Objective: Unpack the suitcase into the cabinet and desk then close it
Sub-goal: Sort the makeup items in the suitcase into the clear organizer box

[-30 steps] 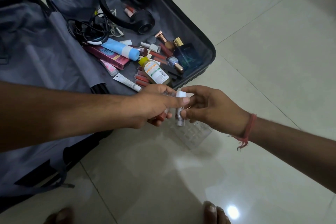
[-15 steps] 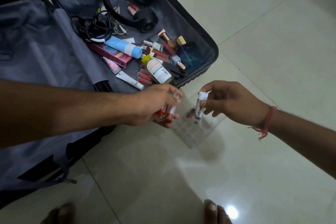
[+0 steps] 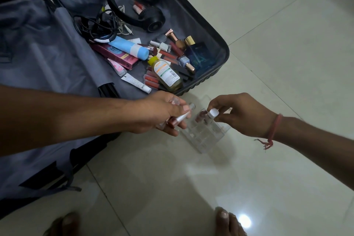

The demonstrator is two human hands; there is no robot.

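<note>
Right hand (image 3: 241, 115) now lower than before, white-capped tube (image 3: 210, 116) brought down into clear organizer (image 3: 205, 136) on floor, pinched by curled fingers. Left hand (image 3: 162, 115) held just left of organizer, fingers curled round few small tubes (image 3: 45, 120); exact count hard to tell. Organizer walls see-through, hard to make out. Suitcase (image 3: 220, 63) open at far left, near half cut off by frame edge, cosmetics still inside.

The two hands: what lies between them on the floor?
In the head view, a clear organizer stands between the left hand and the right hand.
</note>
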